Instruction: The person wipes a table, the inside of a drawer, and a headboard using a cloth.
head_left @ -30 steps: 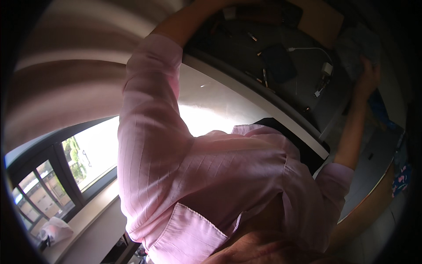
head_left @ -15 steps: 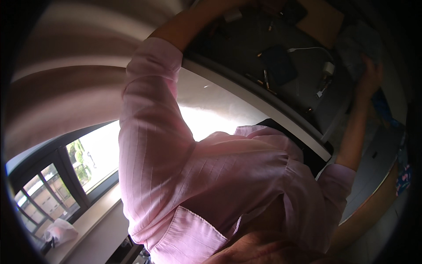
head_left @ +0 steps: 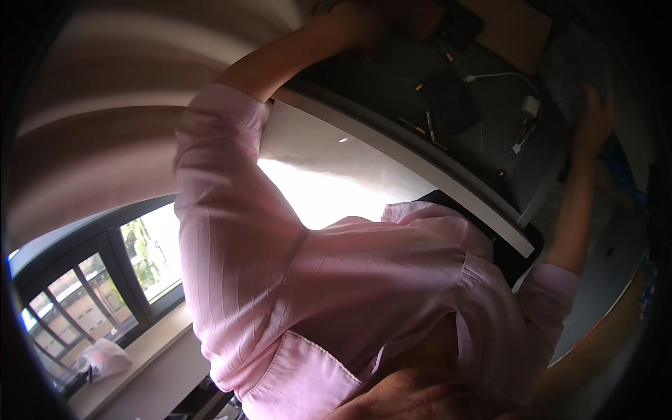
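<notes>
Crumpled grey cloth (head_left: 576, 66) is touched by the right hand (head_left: 595, 119) at the upper right, by the right-hand end of a dark grey, flat worktop (head_left: 392, 80) with a pale front edge; whether the cloth is rested on the surface or draped past its side cannot be told. The right hand's fingers (head_left: 589, 91) are stretched towards the cloth, but whether any fold is pinched between them cannot be made out. The left hand (head_left: 360, 28) is held over the far left part of the worktop, blurred and deep in shadow; the state of its fingers cannot be told, nor whether anything is held. Just right of it, a dark brown, flat-looking object (head_left: 416, 15) is seen, with a black, rounded object (head_left: 462, 26) beside it and a tan, flat rectangular sheet (head_left: 511, 31) further right. A small, slim tube (head_left: 444, 50) is placed just below the black object. Around the middle, a dark blue, flat rectangular pouch (head_left: 451, 101) is laid, with a slender, dark and silvery pen (head_left: 430, 124) near its left side. From beside the pouch, a thin white cable (head_left: 507, 75) is curved rightward to a white, blocky plug (head_left: 530, 106). Below the worktop, a pale pink, finely striped shirt (head_left: 378, 252) is worn with its sleeves ended near the elbows.
</notes>
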